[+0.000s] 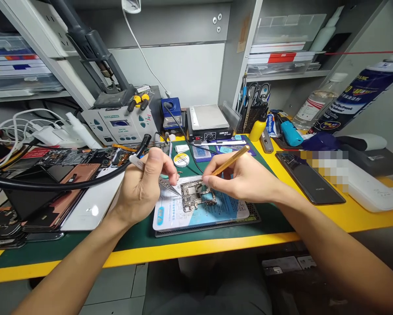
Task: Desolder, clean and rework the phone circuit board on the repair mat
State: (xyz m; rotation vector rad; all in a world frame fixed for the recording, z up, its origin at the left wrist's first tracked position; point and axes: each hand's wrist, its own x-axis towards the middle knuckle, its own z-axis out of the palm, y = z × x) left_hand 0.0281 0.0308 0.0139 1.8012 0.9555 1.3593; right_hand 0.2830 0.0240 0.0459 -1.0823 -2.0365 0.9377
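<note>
A phone circuit board (pixel 191 199) lies flat on a white and blue printed pad (pixel 170 218) in the middle of the bench. My left hand (pixel 140 188) is closed around grey tweezers (pixel 168 186) with holes along the arms; their points reach the board's left edge. From the right, my right hand (pixel 245 179) pinches a slim gold pen-like tool (pixel 231 161), angled down towards the board's upper right. Its working tip is hidden behind my fingers, so whether it touches the board I cannot tell.
Stacked phone parts (pixel 81 175) and a black hose (pixel 94 183) lie left. Behind stand a hot air station (pixel 117 127), a soldering iron holder (pixel 172 111) and a flat heating plate (pixel 209 120). At right are a yellow bottle (pixel 258 128), a dark phone (pixel 309 177) and a spray can (pixel 356 96).
</note>
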